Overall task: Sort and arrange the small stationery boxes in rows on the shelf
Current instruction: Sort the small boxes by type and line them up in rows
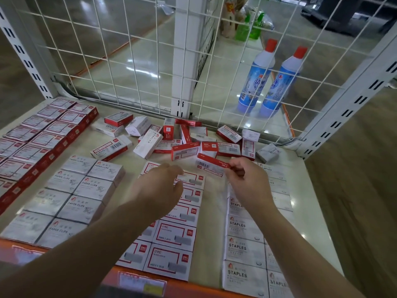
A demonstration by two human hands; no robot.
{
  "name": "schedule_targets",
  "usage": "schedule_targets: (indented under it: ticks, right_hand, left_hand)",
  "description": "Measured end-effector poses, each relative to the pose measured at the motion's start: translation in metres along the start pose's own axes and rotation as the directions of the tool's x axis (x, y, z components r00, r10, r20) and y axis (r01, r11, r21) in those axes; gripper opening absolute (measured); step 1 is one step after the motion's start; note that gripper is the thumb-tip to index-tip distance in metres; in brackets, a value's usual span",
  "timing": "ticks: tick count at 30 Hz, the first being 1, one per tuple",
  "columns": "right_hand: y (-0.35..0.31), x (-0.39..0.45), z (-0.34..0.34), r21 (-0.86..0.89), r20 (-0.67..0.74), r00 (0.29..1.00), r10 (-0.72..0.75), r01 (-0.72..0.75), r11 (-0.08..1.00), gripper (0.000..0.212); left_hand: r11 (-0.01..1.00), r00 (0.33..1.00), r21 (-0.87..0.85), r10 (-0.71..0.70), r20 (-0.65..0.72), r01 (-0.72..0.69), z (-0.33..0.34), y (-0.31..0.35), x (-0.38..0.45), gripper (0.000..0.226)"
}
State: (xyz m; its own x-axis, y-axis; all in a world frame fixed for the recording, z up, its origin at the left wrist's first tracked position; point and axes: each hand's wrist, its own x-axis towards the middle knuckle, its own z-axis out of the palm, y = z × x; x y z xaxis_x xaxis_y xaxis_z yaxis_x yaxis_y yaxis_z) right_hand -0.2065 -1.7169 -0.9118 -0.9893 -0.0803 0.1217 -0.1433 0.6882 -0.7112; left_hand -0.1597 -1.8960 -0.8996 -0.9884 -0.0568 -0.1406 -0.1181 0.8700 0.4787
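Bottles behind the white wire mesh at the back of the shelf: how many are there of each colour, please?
Blue bottles with red caps: 2
Green spray bottles: 2, though they are far off and blurred
Total: 4

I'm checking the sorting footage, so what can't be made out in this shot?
- Head view: rows under the left hand and forearms are covered.
- Small print on the red-and-white box the right hand pinches: blurred.
- STAPLES boxes at the bottom edge: cut off.
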Motion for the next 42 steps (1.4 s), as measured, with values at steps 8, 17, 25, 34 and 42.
schedule_targets:
  ticks: [8,17,25,34,42]
  right_hand:
    - [-0.003,-0.025,-0.016,-0.075,-0.009,0.982,-0.189,0.187,0.979,0.014]
    - [-0.003,-0.049,-0.015,-0.082,-0.035,0.963,-0.268,0.265,0.961,0.016]
    - [0.013,-0.050,-0.021,0.028,0.003,0.996,-0.086,0.086,0.996,0.041]
    - [0.008,-0.041,-0.028,0.052,0.162,0.981,-0.105,0.098,0.994,0.038]
    - [-0.004,-0.033,-0.027,-0.019,0.277,0.959,-0.055,0.063,0.998,0.028]
  left_hand:
    - [0.884,0.982,-0.438,-0.187,-0.014,0.162,-0.005,0.026,0.003,0.028]
    - [0.532,0.891,-0.749,-0.422,0.169,0.394,-0.003,0.039,0.005,0.013]
    - [0.535,0.921,-0.780,-0.367,0.131,0.324,-0.002,0.043,-0.003,0.011]
    - [0.722,0.978,-0.675,-0.211,-0.003,0.153,0.004,0.040,-0.010,0.012]
    - [0.816,0.990,-0.571,-0.137,-0.042,0.088,0.002,0.038,-0.011,0.022]
